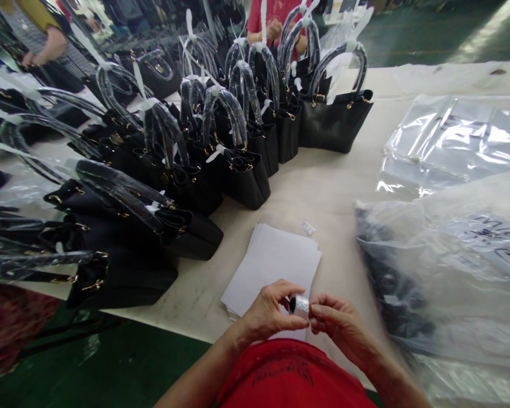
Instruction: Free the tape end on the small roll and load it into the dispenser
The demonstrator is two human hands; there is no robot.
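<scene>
My left hand [268,313] and my right hand [339,323] meet close to my chest at the near table edge, both pinching a small silvery-white packet [300,305] between fingertips. Just beyond them lies a stack of white paper sheets [276,260]. A tiny white sachet [308,228] lies on the table past the stack. Several black handbags [238,170] with plastic-wrapped handles stand in rows across the left and middle of the table.
A large clear plastic bag [442,266] with dark items fills the right. Flat clear plastic bags [454,141] lie behind it. Other people stand at the far side: one in red [276,22], one at the upper left [46,39]. The floor is green.
</scene>
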